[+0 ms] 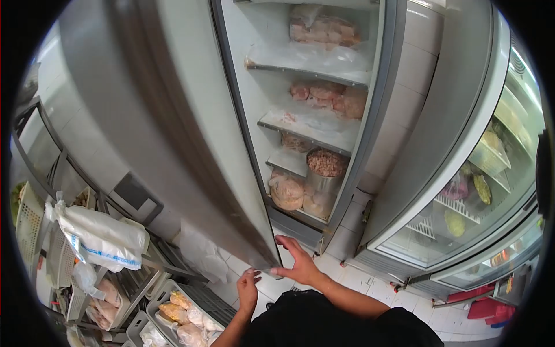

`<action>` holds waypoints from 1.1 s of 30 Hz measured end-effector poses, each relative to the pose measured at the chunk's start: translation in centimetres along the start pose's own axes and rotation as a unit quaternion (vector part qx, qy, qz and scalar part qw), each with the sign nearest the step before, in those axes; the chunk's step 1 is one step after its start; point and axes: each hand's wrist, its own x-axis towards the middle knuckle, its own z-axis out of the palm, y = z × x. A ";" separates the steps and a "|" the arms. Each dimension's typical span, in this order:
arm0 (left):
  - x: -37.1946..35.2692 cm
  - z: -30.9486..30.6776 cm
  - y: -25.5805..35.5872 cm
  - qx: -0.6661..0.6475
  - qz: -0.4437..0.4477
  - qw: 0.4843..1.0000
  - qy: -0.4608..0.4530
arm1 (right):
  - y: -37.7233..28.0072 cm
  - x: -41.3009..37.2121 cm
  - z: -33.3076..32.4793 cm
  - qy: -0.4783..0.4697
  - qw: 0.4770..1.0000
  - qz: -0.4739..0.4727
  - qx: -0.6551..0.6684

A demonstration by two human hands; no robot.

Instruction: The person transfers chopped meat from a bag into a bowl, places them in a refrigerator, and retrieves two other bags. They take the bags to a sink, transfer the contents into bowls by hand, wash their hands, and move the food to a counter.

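A tall steel freezer door (173, 115) swings open in front of me, its near edge running down to my hands. My left hand (247, 287) is at the lower end of that edge, fingers bent and closed against it. On the inner side, my right hand (299, 265) lies with thumb and fingers spread, fingertips right at the door. Behind it stands the freezer cabinet (393, 63). Its shelves bear bagged meat (324, 28), more pink meat pieces (329, 95), a steel pot of minced meat (325, 176) and a bagged pale lump (286, 192).
To the right is a glass-fronted display fridge (445, 191) with baskets and bagged produce. At lower left, a rack holds a roll of white plastic bags (107, 234) and crates; a grey crate (202, 301) contains bagged poultry. White floor tiles (352, 283) show below.
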 end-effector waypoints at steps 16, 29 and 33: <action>-5.5 -5.7 -11.3 0.454 -0.207 0.865 0.055 | 10.1 2.3 -15.3 0.315 0.947 -0.005 -0.065; -38.1 -4.1 -21.0 0.105 -0.537 0.733 0.404 | 15.9 5.8 -19.1 0.330 0.943 0.032 -0.022; -39.0 -3.0 -21.1 0.070 -0.541 0.731 0.410 | 16.2 5.8 -18.6 0.347 0.937 0.037 -0.005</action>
